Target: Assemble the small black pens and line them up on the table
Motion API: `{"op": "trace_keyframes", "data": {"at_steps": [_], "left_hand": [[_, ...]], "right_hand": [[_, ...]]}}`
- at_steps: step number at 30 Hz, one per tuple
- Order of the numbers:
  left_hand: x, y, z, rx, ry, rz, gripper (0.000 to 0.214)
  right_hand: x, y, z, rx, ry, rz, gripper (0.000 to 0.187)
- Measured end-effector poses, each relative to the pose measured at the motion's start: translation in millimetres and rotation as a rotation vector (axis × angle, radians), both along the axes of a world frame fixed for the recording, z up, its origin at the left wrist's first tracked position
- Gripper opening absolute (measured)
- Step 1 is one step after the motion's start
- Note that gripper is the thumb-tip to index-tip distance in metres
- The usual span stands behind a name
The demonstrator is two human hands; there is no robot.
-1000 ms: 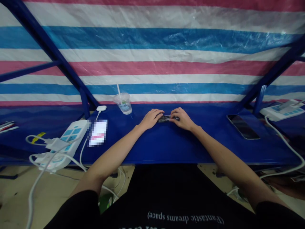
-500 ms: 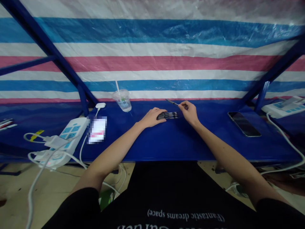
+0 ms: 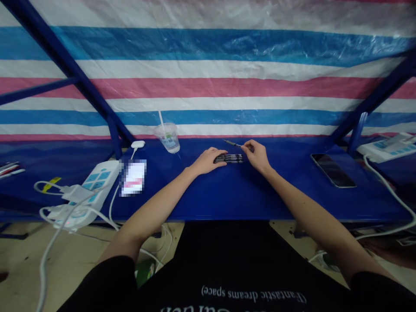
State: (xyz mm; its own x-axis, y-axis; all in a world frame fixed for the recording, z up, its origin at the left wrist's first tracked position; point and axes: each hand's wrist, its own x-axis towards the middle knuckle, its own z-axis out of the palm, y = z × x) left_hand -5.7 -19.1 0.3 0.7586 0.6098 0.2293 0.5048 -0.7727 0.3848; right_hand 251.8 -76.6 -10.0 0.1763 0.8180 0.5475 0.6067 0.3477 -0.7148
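A small row of dark pens (image 3: 233, 158) lies side by side on the blue table (image 3: 227, 195). My left hand (image 3: 208, 161) rests on the tabletop, its thumb and fingers closed around the left ends of these pens. Just beyond the row, a single pen (image 3: 231, 143) is pinched at its right end by my right hand (image 3: 257, 155). That pen points left and slightly away from me, apart from the others.
A clear plastic cup with a straw (image 3: 169, 139) stands behind my left hand. Further left are a lit, blurred-out screen (image 3: 134, 178) and a white power strip (image 3: 91, 190) with cables. On the right lie a phone (image 3: 334, 170) and another power strip (image 3: 386, 147).
My right hand has shifted slightly left and towards me, carrying the single pen closer to the row. My left hand stays on the pens.
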Motion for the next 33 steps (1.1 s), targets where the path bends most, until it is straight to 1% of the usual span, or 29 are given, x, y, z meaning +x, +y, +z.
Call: {"op": "trace_keyframes", "data": {"at_steps": [3,7,9,11,14,17,22,28,31,33], "left_hand": [[0.6,-0.7,0.4,0.016,-0.049,0.020,0.050],[-0.8,0.3,2.1,0.036,-0.198,0.144,0.036],[-1.4,0.5,3.3,0.048,-0.275,0.160,0.031],[-1.2,0.1,4.1,0.070,-0.311,0.134,0.025],[-0.1,-1.1,3.7,0.112,-0.299,0.065,0.019],[0.4,-2.2,2.3,0.135,-0.287,0.022,0.019],[-0.3,-3.4,2.6,0.130,-0.275,0.005,0.021],[1.2,-5.9,4.4,0.124,-0.225,0.015,0.021],[2.8,-9.2,5.1,0.139,-0.207,0.003,0.022],[3.8,-11.7,5.8,0.141,-0.203,0.003,0.024]], "right_hand": [[-1.4,-0.8,-0.5,0.015,-0.098,0.013,0.018],[-4.8,-2.6,0.1,0.031,-0.168,0.051,0.017],[-5.8,-3.9,1.1,0.026,-0.187,0.069,0.018],[-6.3,-5.6,2.4,0.017,-0.199,0.096,0.018],[-6.8,-8.2,4.2,-0.005,-0.201,0.179,0.015],[-8.4,-11.0,5.3,-0.033,-0.187,0.257,0.012],[-12.1,-14.2,6.2,-0.037,-0.237,0.309,0.013],[-14.4,-15.2,6.9,-0.012,-0.371,0.314,0.019],[-16.1,-15.6,6.0,-0.004,-0.418,0.355,0.024],[-16.9,-15.5,4.7,-0.002,-0.448,0.381,0.025]]}}
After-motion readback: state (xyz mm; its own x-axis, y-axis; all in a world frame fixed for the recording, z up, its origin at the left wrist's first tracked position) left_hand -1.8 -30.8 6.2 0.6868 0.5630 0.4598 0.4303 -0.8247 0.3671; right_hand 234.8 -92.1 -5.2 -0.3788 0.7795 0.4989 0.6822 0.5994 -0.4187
